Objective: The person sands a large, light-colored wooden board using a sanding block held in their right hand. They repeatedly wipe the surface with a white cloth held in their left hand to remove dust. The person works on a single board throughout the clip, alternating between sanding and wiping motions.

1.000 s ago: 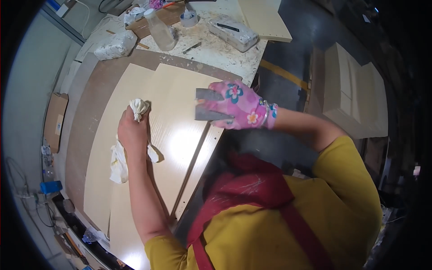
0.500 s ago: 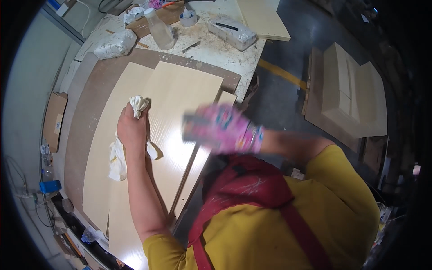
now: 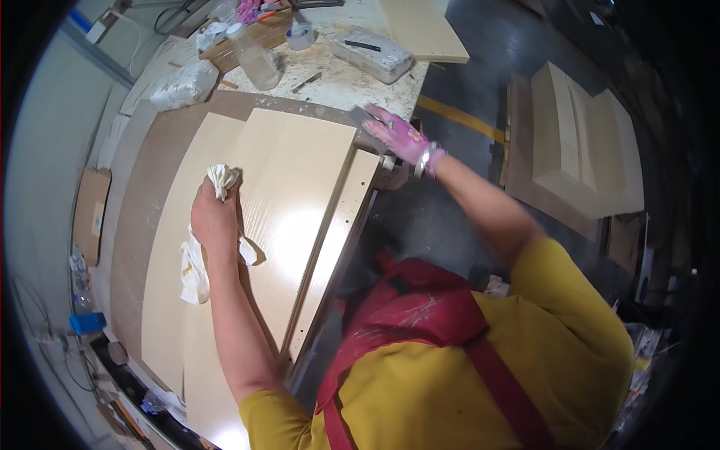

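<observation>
My bare left hand (image 3: 215, 219) is closed around a crumpled white rag (image 3: 223, 178). Part of the rag bulges above the fist, and loose ends hang down beside the wrist onto a pale, glossy wood-grain panel (image 3: 289, 165). At the panel's far right corner is my right hand (image 3: 401, 137), in a pink patterned glove. Its fingers lie over a flat grey pad (image 3: 365, 118) and seem to grip it; the underside is hidden. A second pale panel (image 3: 169, 247) lies to the left, partly under the first.
A narrow drilled board (image 3: 339, 225) runs along the panel's right edge. On the far worktable are a clear bottle (image 3: 256, 60), a tape roll (image 3: 300, 36), a wrapped block (image 3: 373, 54) with a black cutter (image 3: 361, 45), and a plastic-wrapped bundle (image 3: 184, 85). Stacked pale boards (image 3: 574, 142) stand at right.
My right hand has swung away from over the panel to its far right corner, with the grey pad moving along. My left hand stays on the rag. The view has shifted slightly.
</observation>
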